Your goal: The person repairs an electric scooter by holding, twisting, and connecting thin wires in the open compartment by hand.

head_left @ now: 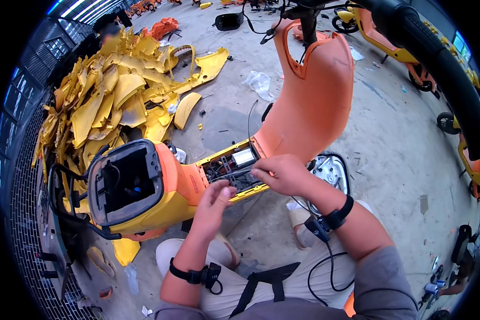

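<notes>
An electric scooter with an orange front shield [317, 106] and yellow lower body stands across in front of me. Its floorboard compartment [234, 165] is uncovered, showing wires and a silver box-shaped part [244, 157]. My right hand [284, 174] is over the compartment's right end, thumb and fingers pinched together; a thin pale strand seems to run left from them. At the near left edge my left hand [214, 204] has its fingers curled toward the thumb. What either pinch holds is too small to make out. Left of it, the seat bucket [125, 184] gapes open.
A tall pile of yellow body panels [106, 96] lies at the left. A round metal part [330, 173] shows behind my right forearm. The black handlebar [410, 37] arches across the upper right. More scooters [378, 32] stand beyond, and another person's hand [453, 289] shows at lower right.
</notes>
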Action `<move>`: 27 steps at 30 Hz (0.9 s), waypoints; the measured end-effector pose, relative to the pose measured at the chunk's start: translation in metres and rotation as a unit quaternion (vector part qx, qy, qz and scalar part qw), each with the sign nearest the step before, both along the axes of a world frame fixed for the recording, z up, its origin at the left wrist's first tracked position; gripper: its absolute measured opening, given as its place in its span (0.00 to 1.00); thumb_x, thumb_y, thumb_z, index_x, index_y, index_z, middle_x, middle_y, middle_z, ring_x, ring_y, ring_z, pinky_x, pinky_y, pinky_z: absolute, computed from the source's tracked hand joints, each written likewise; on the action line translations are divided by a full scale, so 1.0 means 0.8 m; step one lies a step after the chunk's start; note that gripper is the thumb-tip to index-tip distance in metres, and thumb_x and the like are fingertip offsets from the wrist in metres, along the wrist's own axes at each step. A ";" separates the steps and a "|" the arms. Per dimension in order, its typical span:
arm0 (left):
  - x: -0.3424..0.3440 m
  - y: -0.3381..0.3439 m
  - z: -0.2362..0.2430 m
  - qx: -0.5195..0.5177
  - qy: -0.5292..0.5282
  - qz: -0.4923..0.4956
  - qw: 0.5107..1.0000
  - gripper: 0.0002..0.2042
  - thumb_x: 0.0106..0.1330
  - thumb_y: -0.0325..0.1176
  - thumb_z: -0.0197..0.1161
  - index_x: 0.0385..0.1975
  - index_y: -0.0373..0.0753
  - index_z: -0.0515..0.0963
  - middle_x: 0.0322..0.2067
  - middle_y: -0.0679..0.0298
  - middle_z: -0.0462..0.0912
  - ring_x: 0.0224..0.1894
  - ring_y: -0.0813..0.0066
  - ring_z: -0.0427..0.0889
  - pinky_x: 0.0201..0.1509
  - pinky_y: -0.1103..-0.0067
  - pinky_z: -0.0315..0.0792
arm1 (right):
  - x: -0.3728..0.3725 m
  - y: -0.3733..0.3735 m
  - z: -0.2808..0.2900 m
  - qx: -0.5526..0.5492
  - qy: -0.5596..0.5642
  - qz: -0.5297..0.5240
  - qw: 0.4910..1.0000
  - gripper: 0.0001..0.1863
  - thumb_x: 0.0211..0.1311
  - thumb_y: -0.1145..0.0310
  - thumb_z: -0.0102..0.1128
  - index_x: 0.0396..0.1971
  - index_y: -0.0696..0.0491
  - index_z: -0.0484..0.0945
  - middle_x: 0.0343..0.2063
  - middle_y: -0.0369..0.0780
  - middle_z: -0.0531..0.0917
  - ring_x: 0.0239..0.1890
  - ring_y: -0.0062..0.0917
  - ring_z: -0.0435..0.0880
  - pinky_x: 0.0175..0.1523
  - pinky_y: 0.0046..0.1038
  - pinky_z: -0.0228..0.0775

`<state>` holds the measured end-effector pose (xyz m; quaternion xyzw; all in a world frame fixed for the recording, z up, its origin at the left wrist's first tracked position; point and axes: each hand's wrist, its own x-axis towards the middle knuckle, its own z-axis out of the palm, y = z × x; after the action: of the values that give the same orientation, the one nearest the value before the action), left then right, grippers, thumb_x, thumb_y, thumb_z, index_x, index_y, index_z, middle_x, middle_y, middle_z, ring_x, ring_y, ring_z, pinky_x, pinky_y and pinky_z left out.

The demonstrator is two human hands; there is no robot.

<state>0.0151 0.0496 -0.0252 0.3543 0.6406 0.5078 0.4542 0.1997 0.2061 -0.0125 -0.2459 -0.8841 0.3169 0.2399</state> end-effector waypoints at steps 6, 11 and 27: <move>0.001 0.021 0.012 0.067 -0.358 -0.067 0.929 0.19 0.74 0.38 0.45 0.59 0.36 0.64 0.45 0.56 0.79 0.45 0.68 0.80 0.46 0.76 0.75 | 0.005 -0.004 0.002 0.067 -0.057 0.005 0.996 0.11 0.64 0.56 0.56 0.30 0.47 0.81 0.24 0.42 0.82 0.28 0.39 0.82 0.32 0.40 0.74; 0.016 0.027 0.006 0.075 -0.277 -0.014 0.958 0.23 0.75 0.45 0.47 0.62 0.38 0.63 0.37 0.65 0.76 0.34 0.78 0.74 0.39 0.84 0.71 | 0.009 0.005 -0.022 0.089 0.009 -0.005 0.996 0.15 0.63 0.57 0.54 0.25 0.52 0.78 0.23 0.45 0.81 0.30 0.43 0.81 0.36 0.43 0.71; 0.017 0.050 -0.027 0.128 0.169 -0.051 0.976 0.14 0.71 0.37 0.55 0.45 0.31 0.75 0.39 0.61 0.78 0.39 0.75 0.76 0.42 0.81 0.71 | 0.002 -0.060 -0.009 -0.017 0.085 -0.019 0.996 0.15 0.55 0.64 0.58 0.41 0.55 0.78 0.33 0.47 0.83 0.38 0.45 0.81 0.41 0.42 0.72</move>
<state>0.0288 0.0895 -0.0470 0.5225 0.6190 0.4942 0.3157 0.2016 0.1579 -0.0196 -0.2387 -0.8501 0.3474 0.3156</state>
